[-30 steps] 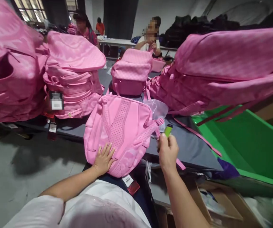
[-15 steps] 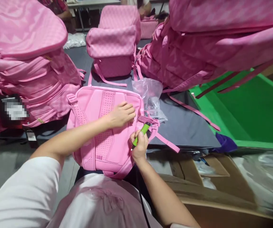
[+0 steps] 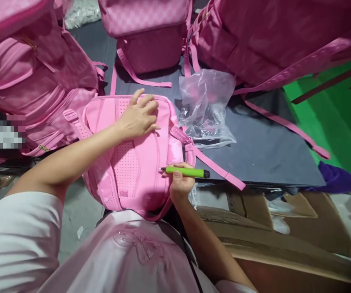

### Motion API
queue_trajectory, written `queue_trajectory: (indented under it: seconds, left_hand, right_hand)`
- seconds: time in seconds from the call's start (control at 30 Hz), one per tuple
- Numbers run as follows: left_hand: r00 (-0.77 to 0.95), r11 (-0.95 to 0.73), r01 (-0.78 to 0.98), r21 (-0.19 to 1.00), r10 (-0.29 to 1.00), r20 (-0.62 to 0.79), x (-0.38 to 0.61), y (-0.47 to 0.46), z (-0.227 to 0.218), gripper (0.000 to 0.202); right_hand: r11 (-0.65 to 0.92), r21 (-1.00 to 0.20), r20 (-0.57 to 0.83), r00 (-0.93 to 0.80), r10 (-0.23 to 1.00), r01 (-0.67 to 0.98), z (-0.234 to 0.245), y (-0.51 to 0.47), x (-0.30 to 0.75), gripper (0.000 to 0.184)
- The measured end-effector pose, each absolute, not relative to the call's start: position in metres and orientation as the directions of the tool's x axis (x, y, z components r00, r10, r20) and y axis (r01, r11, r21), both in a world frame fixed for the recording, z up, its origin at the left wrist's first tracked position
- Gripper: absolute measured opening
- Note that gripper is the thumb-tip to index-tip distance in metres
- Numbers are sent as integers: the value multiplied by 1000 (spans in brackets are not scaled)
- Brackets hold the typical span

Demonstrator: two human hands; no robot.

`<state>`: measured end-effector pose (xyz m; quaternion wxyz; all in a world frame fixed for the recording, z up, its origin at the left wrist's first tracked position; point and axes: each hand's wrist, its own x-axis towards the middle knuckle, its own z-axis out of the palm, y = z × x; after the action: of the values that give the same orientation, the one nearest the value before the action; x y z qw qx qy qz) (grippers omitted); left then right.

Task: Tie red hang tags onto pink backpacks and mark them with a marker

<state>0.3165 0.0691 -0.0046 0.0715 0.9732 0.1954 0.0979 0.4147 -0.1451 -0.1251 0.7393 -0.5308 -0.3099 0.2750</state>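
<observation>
A pink backpack (image 3: 132, 162) lies back-side up on the dark table edge in front of me, its shoulder strap (image 3: 215, 167) trailing to the right. My left hand (image 3: 139, 116) rests on its upper part, fingers slightly curled and pressing on the fabric, holding nothing. My right hand (image 3: 180, 181) grips a green lighter-like tool (image 3: 187, 172), held level at the backpack's right edge with its tip pointing left at the fabric.
Stacks of pink backpacks (image 3: 35, 69) stand at left, another pink backpack (image 3: 148, 28) behind, a pile (image 3: 270, 36) at right. A clear plastic bag (image 3: 206, 106) lies on the dark table (image 3: 264, 146). Green surface (image 3: 340, 118) at right; cardboard boxes (image 3: 279, 240) below.
My view has tilted further down. My left hand slid up the backpack from its bottom to its top. My right hand swung the green tool down from upright to level against the backpack's side.
</observation>
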Motion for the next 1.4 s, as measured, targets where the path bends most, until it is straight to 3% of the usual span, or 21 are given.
queue_trajectory:
  seconds: [0.2, 0.33, 0.47, 0.57, 0.83, 1.17, 1.4]
  left_hand:
    - [972, -969, 180, 167, 201, 124, 309, 36, -24, 25]
    - [959, -947, 174, 269, 225, 171, 309, 30, -37, 11]
    - [947, -894, 96, 437, 218, 237, 302, 33, -45, 12]
    - [938, -860, 104, 500, 252, 237, 296, 30, -49, 14]
    - [953, -868, 165, 469, 262, 151, 294, 25, -55, 28]
    - [905, -788, 163, 593, 358, 227, 292, 28, -64, 28]
    - [942, -826, 185, 533, 303, 143, 293, 29, -64, 28]
  right_hand:
    - [267, -961, 230, 739, 633, 70, -95, -131, 414, 28]
    - [121, -974, 224, 763, 606, 190, -93, -118, 414, 24]
    - [29, -940, 292, 757, 584, 340, -96, -116, 416, 23]
    - [16, -916, 326, 723, 609, 400, -94, -117, 416, 20]
    - [-27, -854, 366, 636, 679, 520, -95, -118, 420, 19]
    - [-41, -862, 322, 609, 725, 505, -95, -117, 425, 21]
    - [-42, -854, 329, 601, 729, 518, -91, -116, 427, 18]
